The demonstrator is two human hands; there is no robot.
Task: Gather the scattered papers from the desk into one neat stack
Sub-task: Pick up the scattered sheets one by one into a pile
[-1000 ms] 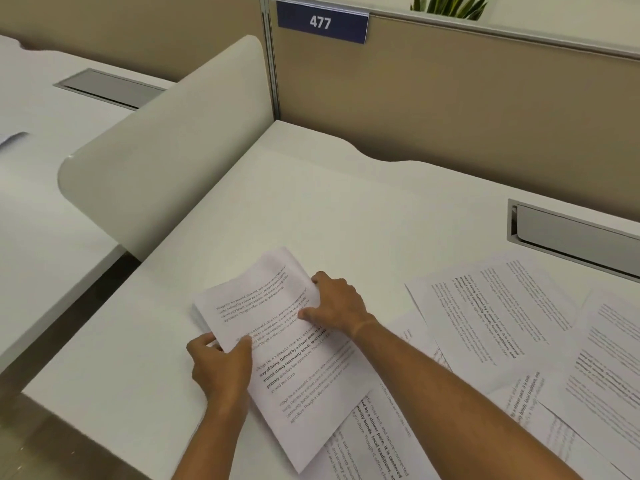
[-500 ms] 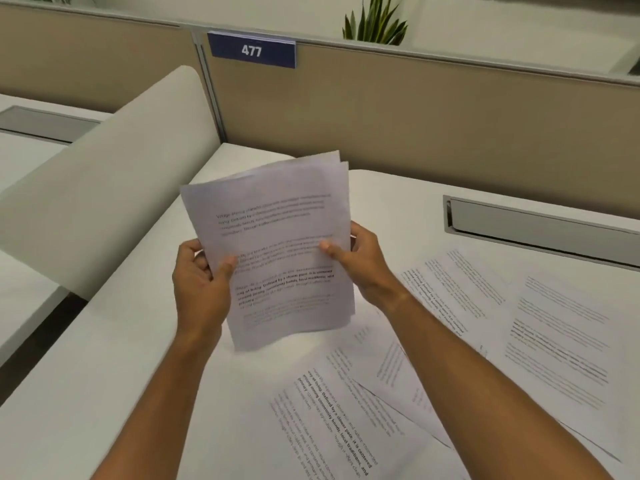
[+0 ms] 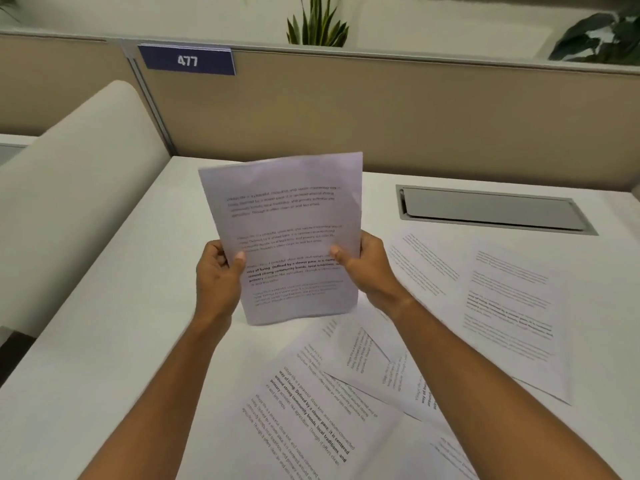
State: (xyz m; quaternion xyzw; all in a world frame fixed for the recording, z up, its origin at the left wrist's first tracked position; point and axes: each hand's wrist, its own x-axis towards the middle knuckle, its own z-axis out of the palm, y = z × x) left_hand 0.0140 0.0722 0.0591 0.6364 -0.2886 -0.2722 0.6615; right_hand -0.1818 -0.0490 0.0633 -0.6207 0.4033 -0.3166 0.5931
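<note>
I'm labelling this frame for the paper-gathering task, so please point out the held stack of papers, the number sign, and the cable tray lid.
held stack (image 3: 287, 216), head view, upper printed face.
number sign (image 3: 187, 60), head view, on its digits.
cable tray lid (image 3: 491, 211), head view, middle of the grey flap.

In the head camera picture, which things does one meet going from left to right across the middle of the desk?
Cream curved divider → left hand → held stack of papers → right hand → loose sheet lying flat, with the grey cable hatch behind it.
</note>
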